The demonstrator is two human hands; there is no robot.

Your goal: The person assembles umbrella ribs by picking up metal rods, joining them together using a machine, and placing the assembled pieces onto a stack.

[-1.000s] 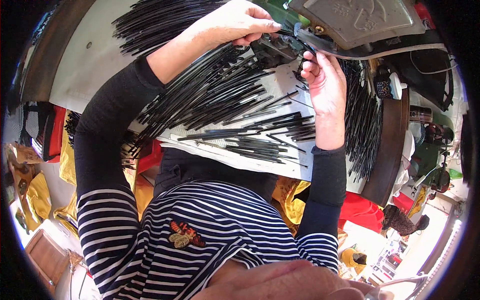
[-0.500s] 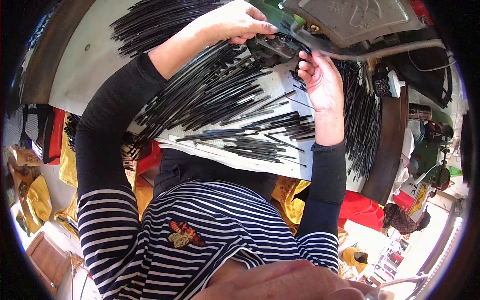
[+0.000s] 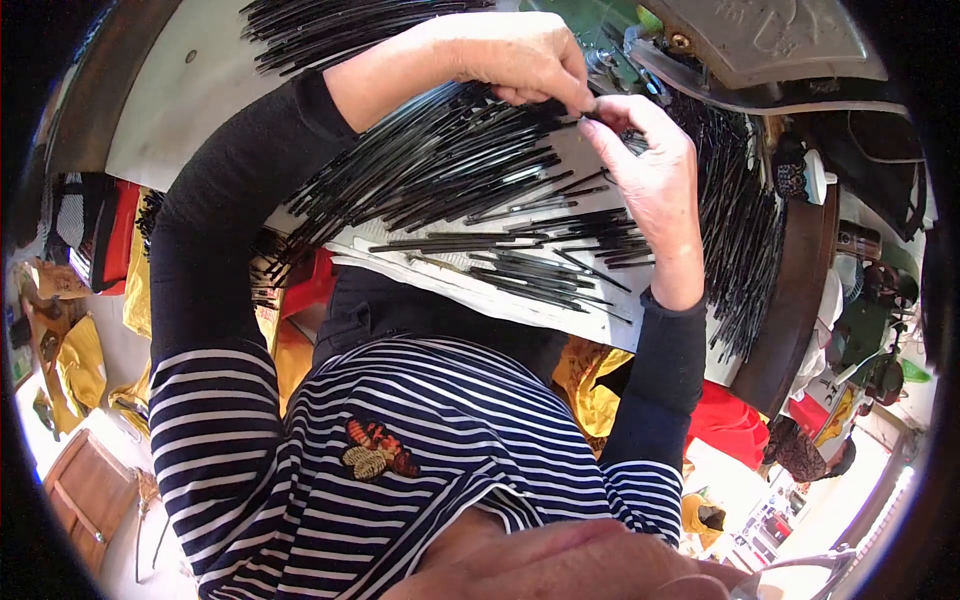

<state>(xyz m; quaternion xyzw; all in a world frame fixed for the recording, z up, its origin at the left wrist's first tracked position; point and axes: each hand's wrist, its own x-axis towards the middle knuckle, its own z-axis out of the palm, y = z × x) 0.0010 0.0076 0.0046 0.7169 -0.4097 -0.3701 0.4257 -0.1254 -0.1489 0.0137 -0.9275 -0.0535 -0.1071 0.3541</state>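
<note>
White and strongly lit, the surface (image 3: 150, 130) is spread with thin black sticks (image 3: 430, 165), laid loosely side by side in slanting rows. A further pile (image 3: 330, 38) is seen toward the far left, and another pile (image 3: 740, 220) is heaped at the right, beside the dark wooden edge (image 3: 795, 310). Beyond the hands, a metal plate (image 3: 785, 40) is partly cut off by the upper border.

Left hand (image 3: 525, 60) and right hand (image 3: 655, 165) are held fingertip to fingertip above the sticks. In each grip, a small dark piece (image 3: 588, 112) is pinched between thumb and forefinger; it is apparently part of a stick, but its length is hidden.

Judged by their thinness, the sticks should be light, fairly stiff and easily snapped if bent; some slipperiness is hinted at by their sheen. A single one is best taken lightly near its middle, where it can be balanced.
</note>
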